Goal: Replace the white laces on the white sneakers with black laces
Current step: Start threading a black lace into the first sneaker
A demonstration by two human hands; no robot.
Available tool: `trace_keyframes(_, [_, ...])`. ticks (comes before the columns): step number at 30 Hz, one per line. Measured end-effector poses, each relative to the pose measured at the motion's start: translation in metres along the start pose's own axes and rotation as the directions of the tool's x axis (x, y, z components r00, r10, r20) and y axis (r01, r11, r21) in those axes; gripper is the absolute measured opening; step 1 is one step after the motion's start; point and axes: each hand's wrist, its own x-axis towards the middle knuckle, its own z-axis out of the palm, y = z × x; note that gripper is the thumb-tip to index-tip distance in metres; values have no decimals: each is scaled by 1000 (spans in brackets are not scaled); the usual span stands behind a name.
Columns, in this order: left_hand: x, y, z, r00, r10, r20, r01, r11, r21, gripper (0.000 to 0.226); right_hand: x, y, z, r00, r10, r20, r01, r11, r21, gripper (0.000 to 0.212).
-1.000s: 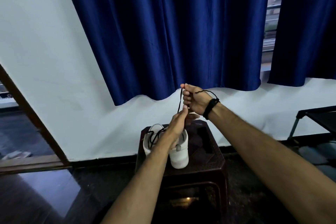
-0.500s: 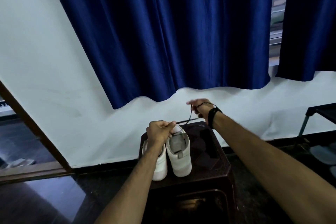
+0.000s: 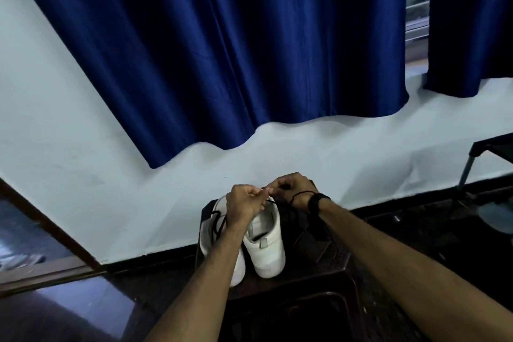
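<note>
Lower centre: our left hand and right hand pinch a black lace above 2 sneakers on a stool.

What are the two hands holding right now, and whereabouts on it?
Both the left hand and right hand pinch the black lace above the right-side sneaker; which part of the lace cannot be told.

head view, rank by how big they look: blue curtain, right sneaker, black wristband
1. blue curtain, by far the largest.
2. right sneaker.
3. black wristband, smallest.
The curtain hangs farther off and still fills most of the view.
</note>
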Motion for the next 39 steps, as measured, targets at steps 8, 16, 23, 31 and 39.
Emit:
trace_keyframes(8, [0,21,9,962,-233,144,136,862,488,44,36,8,-29,658,132,-741,16,982,189,17])
trace_keyframes(16, [12,12,7,923,-284,259,173,909,379,20,26,8,-9,946,-36,-321,61,996,67,7])
trace_keyframes(23, [10,18,6,902,-359,239,304,923,236,18,6,37,27,976,82,-204,-77,996,35,13])
trace_keyframes(31, [1,21,17,906,-340,251,278,927,253,19,-5,37,58,904,143,-403,-28,960,278,26])
trace_keyframes(39, [-26,12,51,929,-343,140,357,929,-93,27,-12,44,55,881,206,-427,-38,929,369,41])
